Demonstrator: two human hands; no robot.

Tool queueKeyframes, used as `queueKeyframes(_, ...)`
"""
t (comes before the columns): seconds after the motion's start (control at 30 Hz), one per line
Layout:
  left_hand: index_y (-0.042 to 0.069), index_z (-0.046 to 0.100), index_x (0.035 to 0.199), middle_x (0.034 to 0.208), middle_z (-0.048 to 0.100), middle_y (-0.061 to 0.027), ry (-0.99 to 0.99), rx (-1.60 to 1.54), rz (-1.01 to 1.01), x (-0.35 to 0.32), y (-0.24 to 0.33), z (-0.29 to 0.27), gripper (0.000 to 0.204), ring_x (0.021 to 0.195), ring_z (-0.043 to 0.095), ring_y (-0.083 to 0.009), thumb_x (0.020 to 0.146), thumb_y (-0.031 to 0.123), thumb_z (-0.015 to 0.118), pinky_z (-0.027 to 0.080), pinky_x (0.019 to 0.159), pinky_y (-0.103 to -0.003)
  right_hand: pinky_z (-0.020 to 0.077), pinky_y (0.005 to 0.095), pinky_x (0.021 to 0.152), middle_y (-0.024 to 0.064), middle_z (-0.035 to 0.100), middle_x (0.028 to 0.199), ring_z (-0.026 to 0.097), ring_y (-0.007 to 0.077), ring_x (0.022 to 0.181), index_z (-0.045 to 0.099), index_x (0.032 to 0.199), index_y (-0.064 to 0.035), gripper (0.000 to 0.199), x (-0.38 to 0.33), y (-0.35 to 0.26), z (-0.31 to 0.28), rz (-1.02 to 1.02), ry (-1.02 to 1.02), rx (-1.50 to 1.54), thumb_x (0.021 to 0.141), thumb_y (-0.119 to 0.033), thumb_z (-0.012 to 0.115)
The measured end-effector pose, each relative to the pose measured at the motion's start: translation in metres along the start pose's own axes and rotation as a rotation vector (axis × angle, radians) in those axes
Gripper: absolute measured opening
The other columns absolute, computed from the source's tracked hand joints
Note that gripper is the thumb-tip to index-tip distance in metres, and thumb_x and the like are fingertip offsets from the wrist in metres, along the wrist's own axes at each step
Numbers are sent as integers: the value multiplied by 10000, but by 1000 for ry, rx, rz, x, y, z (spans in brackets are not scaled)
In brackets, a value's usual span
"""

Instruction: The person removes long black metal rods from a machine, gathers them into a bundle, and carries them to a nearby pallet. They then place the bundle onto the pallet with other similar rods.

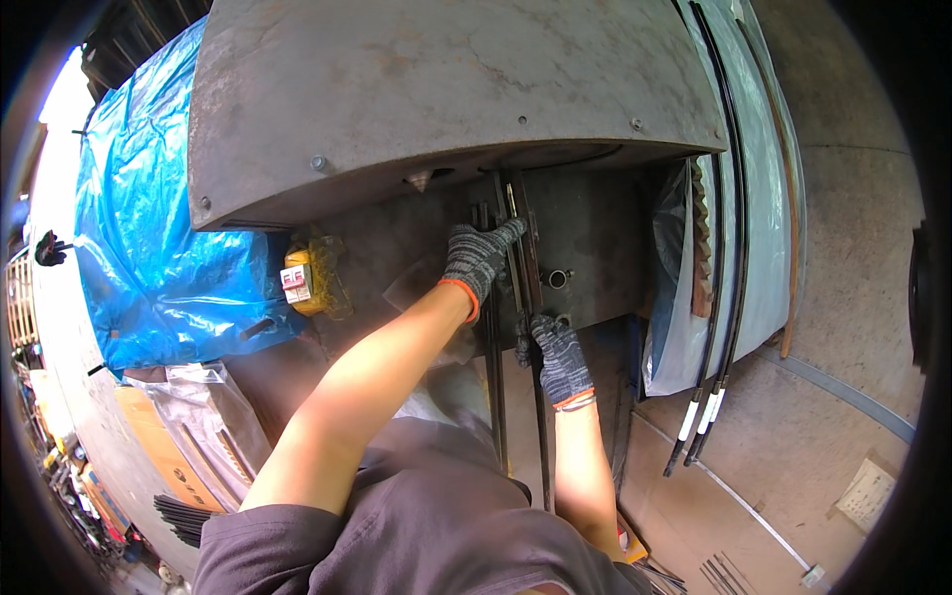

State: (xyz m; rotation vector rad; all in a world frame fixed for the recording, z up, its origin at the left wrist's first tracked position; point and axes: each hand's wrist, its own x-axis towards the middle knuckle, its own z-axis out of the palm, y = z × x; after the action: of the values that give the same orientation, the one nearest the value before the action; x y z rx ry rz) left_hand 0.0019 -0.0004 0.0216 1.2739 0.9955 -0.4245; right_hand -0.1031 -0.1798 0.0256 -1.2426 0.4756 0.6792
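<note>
Left hand: the left hand (480, 256), in a grey knitted glove with an orange cuff, reaches up under the front edge of the machine top, its fingers (506, 234) curled over the upper ends of the long dark flat metal strips (517, 297).
Right hand: the right hand (558, 354), in a matching grey glove, is closed around the same strips lower down, just below the left hand.
Metal strips: a bundle of thin dark bars standing nearly upright against the dark steel front plate (595, 238) of the machine, running from under the top down past the person's body.
Machine top: a broad, rusty grey curved steel plate (436, 89) with bolts along its front edge, overhanging both hands.
Left of the hands: a yellow switch box (309, 278) wrapped in clear plastic, beside a blue tarpaulin (159, 248).
Right of the hands: black cables with white ends (706, 397) hang near clear plastic sheeting (764, 198), well apart from the strips.
Below: a concrete floor (823, 397).
</note>
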Motion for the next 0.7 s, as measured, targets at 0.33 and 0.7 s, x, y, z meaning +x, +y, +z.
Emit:
queueKeyframes(0.33, -53, 517, 915, 751, 599, -134, -51, -31, 93, 22, -21, 0, 603, 596, 568, -214, 648, 400, 812, 498, 527, -364, 424, 286, 525, 64, 579, 658, 535, 163, 570, 619, 841, -4, 210, -3, -8, 7, 9, 42, -20, 892, -204, 579)
queueKeyframes(0.7, -32, 511, 888, 717, 579, -110, -38, -48, 69, 13, -12, 0, 558, 542, 546, -190, 658, 377, 815, 469, 458, -338, 420, 286, 502, 64, 575, 643, 530, 166, 548, 622, 833, -7, 155, -1, -3, 4, -23, 54, -28, 875, -156, 601)
